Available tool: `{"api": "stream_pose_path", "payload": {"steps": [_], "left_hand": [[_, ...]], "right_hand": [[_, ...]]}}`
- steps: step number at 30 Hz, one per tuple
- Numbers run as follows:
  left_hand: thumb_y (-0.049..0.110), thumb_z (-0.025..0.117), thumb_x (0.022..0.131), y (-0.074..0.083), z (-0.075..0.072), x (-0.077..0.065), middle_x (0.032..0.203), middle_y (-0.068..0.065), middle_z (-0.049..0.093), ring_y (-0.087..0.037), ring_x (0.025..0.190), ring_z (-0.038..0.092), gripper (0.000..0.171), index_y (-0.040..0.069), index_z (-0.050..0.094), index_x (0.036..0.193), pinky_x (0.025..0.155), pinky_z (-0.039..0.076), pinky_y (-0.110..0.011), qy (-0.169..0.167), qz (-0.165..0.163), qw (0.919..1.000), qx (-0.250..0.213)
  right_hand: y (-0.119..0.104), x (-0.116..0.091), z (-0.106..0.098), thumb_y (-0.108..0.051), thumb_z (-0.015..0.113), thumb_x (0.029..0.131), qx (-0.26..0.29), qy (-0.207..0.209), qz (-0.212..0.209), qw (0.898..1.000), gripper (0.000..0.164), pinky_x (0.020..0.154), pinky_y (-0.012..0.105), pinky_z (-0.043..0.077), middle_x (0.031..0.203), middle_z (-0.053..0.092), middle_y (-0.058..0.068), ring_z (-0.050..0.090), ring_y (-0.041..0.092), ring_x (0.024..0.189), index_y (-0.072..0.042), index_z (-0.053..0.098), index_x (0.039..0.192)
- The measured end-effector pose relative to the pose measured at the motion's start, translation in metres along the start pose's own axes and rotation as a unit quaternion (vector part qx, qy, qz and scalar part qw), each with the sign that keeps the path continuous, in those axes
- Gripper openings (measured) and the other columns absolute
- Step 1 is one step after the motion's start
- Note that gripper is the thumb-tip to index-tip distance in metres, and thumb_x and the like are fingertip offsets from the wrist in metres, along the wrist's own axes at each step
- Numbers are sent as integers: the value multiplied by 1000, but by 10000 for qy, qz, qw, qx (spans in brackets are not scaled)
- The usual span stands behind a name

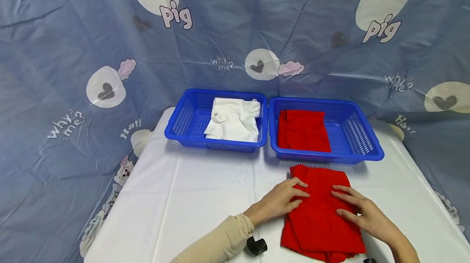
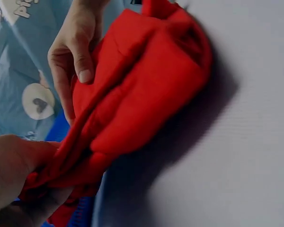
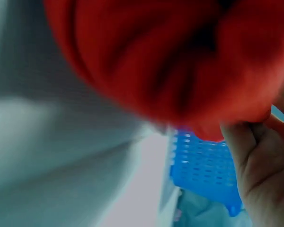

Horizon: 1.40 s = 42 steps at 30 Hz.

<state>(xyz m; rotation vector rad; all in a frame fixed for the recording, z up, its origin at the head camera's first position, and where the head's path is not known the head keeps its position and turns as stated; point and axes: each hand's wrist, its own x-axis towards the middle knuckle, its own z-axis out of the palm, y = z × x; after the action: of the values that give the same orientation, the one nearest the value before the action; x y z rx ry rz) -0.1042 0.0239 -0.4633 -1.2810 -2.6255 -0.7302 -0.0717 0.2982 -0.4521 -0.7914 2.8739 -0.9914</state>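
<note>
A folded red cloth [image 1: 323, 218] lies on the white table in the head view. My left hand [image 1: 280, 200] rests on its left side, fingers spread over the fabric; my right hand [image 1: 367, 214] touches its right side the same way. The wrist views disagree with this. In the left wrist view the red cloth [image 2: 137, 85] is raised off the table, pinched between the thumb and fingers of the left hand [image 2: 19, 175], with the right hand [image 2: 75, 56] at its far edge. In the right wrist view the blurred red cloth [image 3: 156, 61] hides the fingertips of the right hand [image 3: 270, 175].
Two blue baskets stand side by side at the back. The left basket [image 1: 216, 144] holds a folded white cloth [image 1: 235, 120], the right basket [image 1: 352, 157] another folded red cloth [image 1: 302, 130]. A small black object [image 1: 256, 246] sits by the left sleeve. Printed fabric [image 1: 220, 30] hangs behind.
</note>
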Motion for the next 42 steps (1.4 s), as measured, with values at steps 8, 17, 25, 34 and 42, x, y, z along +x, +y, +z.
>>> {"api": "stream_pose_path", "payload": {"steps": [8,17,25,34,42], "left_hand": [[16,61,81,1,-30,9,117,6,52,-6,110,49,28,20,65,109,94,36,-14,315,137,9994,46],[16,60,83,4,-62,22,119,6,51,-6,111,49,28,21,64,110,98,33,-16,488,236,9984,189],[15,58,84,4,-88,38,120,5,49,-8,107,49,29,21,63,111,95,35,-15,638,295,9971,303],[15,59,83,-16,-102,55,120,3,50,-10,106,50,28,20,64,111,90,37,-14,728,161,9966,346],[13,60,83,-35,-109,72,118,2,51,-12,109,49,28,18,65,110,95,38,-19,716,15,9963,477]], "right_hand": [[-17,11,-23,-20,69,76,-38,232,-117,9997,48,88,-4,25,131,45,0,32,-11,120,-21,55,121],[-30,23,-46,-6,71,71,95,525,-524,9972,54,93,-1,25,134,42,4,29,2,128,-15,54,122],[-37,42,-69,-1,71,70,36,635,-614,9961,56,90,0,30,136,41,3,30,5,129,-14,54,122],[-29,76,-78,-4,70,73,-33,604,-762,9953,56,90,0,29,138,39,1,31,2,128,-16,53,124],[-27,104,-82,-5,71,72,-367,755,-1042,9910,54,92,-2,23,137,40,4,30,5,129,-16,54,123]]}}
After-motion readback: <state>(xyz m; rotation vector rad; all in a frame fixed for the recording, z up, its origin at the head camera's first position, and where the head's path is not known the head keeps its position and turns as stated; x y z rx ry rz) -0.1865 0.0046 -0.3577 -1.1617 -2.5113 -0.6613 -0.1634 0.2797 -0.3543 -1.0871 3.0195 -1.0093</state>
